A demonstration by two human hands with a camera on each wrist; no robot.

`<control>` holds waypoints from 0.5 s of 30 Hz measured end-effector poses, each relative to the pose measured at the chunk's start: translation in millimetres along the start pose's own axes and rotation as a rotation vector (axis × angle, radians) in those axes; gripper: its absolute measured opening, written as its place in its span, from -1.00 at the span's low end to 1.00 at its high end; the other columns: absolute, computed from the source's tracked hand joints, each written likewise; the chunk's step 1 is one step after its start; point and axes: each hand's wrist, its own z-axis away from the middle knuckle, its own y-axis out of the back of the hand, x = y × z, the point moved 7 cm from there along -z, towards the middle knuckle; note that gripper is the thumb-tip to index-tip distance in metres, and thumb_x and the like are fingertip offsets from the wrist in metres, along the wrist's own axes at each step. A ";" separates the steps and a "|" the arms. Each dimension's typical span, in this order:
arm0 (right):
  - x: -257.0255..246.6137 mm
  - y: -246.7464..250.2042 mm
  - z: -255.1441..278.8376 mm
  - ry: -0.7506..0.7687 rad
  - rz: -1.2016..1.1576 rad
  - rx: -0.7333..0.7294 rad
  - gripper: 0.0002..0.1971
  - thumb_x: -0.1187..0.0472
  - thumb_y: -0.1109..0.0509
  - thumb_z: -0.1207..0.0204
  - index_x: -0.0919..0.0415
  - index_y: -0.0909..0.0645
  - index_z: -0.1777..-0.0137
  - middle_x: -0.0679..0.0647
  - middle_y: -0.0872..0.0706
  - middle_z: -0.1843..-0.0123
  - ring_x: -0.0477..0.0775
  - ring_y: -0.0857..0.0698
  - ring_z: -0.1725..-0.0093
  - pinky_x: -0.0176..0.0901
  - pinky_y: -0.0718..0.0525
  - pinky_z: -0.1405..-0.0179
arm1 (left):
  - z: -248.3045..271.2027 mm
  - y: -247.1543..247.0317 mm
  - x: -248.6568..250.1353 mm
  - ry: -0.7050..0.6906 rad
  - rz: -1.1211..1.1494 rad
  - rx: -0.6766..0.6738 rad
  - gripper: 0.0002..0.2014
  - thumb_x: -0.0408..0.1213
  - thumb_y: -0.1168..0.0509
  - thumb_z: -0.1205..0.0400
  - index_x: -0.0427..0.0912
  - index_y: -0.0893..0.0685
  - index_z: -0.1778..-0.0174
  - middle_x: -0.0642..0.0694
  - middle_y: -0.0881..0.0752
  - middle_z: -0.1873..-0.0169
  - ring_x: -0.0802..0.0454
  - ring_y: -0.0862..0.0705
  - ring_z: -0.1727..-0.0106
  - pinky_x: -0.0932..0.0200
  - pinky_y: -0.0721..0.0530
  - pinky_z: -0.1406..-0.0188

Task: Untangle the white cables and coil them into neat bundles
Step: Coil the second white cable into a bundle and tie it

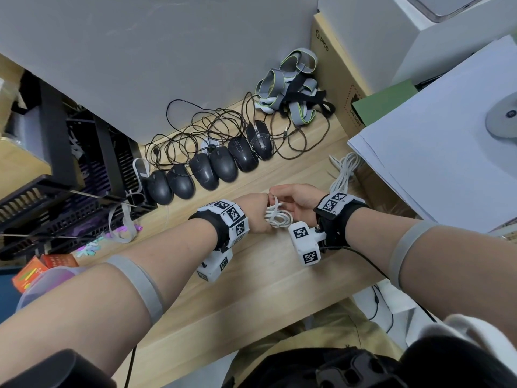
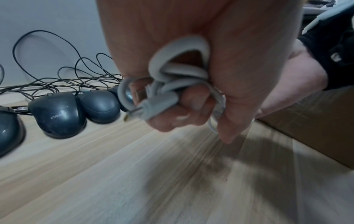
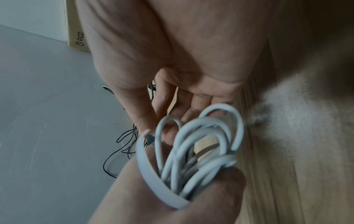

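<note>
A white cable [image 1: 277, 217] is gathered into a small coil of several loops above the wooden desk [image 1: 251, 281]. My left hand [image 1: 258, 212] grips the coil in a fist; in the left wrist view its fingers [image 2: 184, 106] curl round the white cable [image 2: 172, 81]. My right hand [image 1: 296, 198] faces it from the right and pinches a strand at the coil's top between thumb and forefinger. In the right wrist view the loops of the white cable [image 3: 193, 144] fan out of the left hand [image 3: 172, 201]. A second white cable [image 1: 344, 170] lies loose at the desk's right.
Several black mice [image 1: 212, 169] stand in a row behind my hands, their dark cords [image 1: 201, 127] tangled against the grey wall. Grey straps [image 1: 291, 85] and a cardboard box [image 1: 333, 68] sit at the back right. White paper sheets [image 1: 436, 152] cover the right, black trays [image 1: 64, 191] the left.
</note>
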 end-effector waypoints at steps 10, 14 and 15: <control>-4.6 6.5 -4.1 0.177 0.269 0.155 -0.75 0.15 -0.66 -0.04 0.17 -0.84 0.24 0.28 -0.86 0.14 0.30 -0.83 0.05 0.26 -0.76 -0.12 | 0.7 7.9 -5.2 0.065 0.009 0.071 -0.53 -0.11 -0.56 -0.39 -0.22 -0.61 -0.13 -0.13 -0.75 0.07 -0.13 -0.72 0.07 0.02 -0.72 0.09; -7.9 7.1 -5.2 0.177 0.337 0.170 -0.78 0.18 -0.66 -0.11 0.16 -0.81 0.23 0.24 -0.85 0.21 0.26 -0.84 0.11 0.17 -0.79 -0.05 | -1.2 5.8 -7.2 0.079 0.047 0.060 -0.39 -0.03 -0.64 -0.26 -0.19 -0.58 -0.12 -0.09 -0.77 0.08 -0.08 -0.76 0.06 -0.01 -0.78 0.05; -8.9 6.1 -3.6 0.177 0.361 0.173 -0.82 0.21 -0.65 -0.20 0.17 -0.80 0.20 0.23 -0.85 0.22 0.24 -0.83 0.13 0.13 -0.80 -0.01 | -0.7 5.6 -5.0 0.060 0.071 0.053 -0.39 0.01 -0.66 -0.23 -0.19 -0.62 -0.08 -0.08 -0.79 0.11 -0.07 -0.78 0.09 -0.02 -0.79 0.06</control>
